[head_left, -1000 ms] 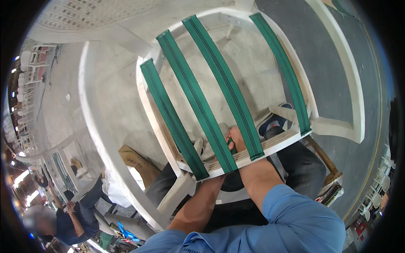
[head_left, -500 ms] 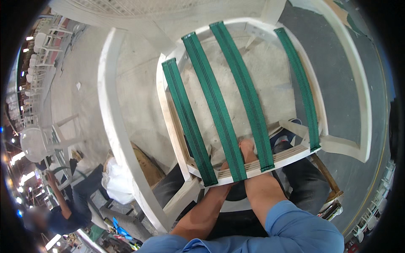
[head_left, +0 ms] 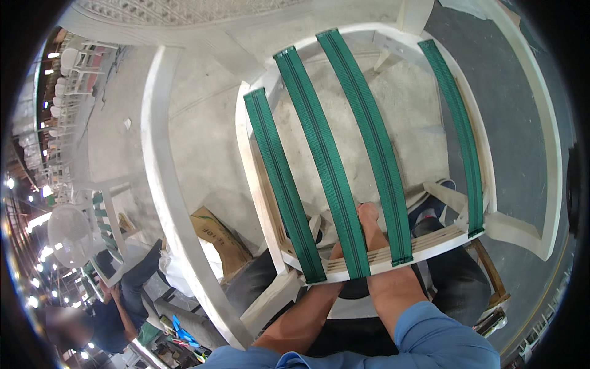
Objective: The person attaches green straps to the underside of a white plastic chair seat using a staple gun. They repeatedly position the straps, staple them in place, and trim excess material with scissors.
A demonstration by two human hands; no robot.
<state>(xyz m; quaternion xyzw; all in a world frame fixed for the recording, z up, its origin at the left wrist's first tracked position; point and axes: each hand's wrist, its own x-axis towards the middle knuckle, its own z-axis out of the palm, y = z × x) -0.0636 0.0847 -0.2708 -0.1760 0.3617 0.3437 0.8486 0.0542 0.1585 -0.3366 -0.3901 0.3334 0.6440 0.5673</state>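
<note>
A white wooden chair frame (head_left: 246,160) stands before me, with several green webbing straps (head_left: 322,147) running front to back across its open seat. Both my forearms pass beneath the slotted front rail (head_left: 424,246). My right hand (head_left: 369,213) shows through the gap between the two middle straps, under the seat; its fingers look curled, and anything in them is hidden. My left hand (head_left: 336,251) lies lower, beside and behind the second strap from the left. That strap and the rail cover its fingers.
The chair's armrests (head_left: 161,154) flank the seat, and its patterned backrest (head_left: 184,11) is at the far side. A brown sack (head_left: 215,237) and white plastic bag (head_left: 187,264) lie at the left. Another person (head_left: 110,320) sits at lower left near a strapped chair (head_left: 110,227).
The chair appears shifted slightly right and down in the view. My forearms remain under the front rail. The other person's arms and the chair beside them have changed position.
</note>
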